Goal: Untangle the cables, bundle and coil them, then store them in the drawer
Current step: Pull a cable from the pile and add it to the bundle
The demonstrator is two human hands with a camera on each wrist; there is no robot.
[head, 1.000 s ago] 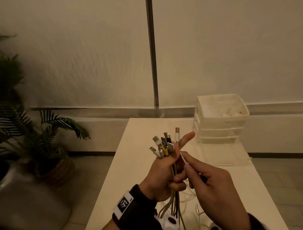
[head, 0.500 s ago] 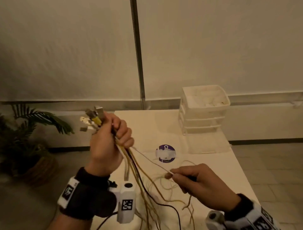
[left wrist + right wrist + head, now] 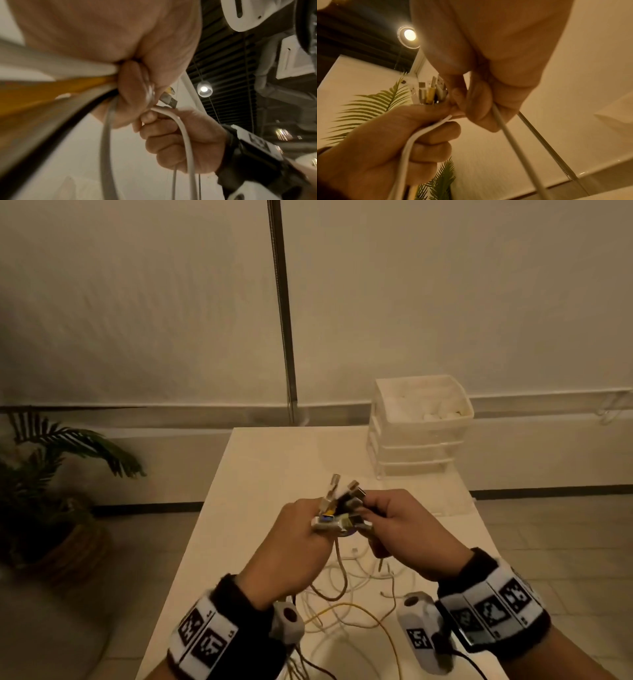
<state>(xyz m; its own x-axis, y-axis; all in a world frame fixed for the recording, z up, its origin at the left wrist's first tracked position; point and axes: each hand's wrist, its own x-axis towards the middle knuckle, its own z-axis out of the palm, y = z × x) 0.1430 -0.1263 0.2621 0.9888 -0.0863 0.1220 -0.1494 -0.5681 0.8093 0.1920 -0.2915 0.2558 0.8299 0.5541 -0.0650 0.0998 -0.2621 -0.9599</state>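
Observation:
Over the middle of the white table (image 3: 260, 474) my two hands meet around a bundle of cables (image 3: 342, 505), its metal plug ends fanning upward. My left hand (image 3: 320, 520) grips the bundle just below the plugs; in the left wrist view its fingers (image 3: 132, 88) curl round white, yellow and black cords. My right hand (image 3: 371, 520) presses against the bundle from the right, and its fingers (image 3: 477, 108) curl round a white cable (image 3: 513, 142). The loose lengths (image 3: 342, 594) hang onto the table in a tangle. The white drawer unit (image 3: 421, 446) stands at the far right.
A potted palm (image 3: 51, 474) stands on the floor left of the table. The drawer unit's top tray holds pale items. The wall and a vertical pole (image 3: 284, 337) are behind the table. Tiled floor lies to the right.
My left hand has come down from the upper left to the centre with the bundle. My right hand has risen from low on the right and joined it at the plug ends.

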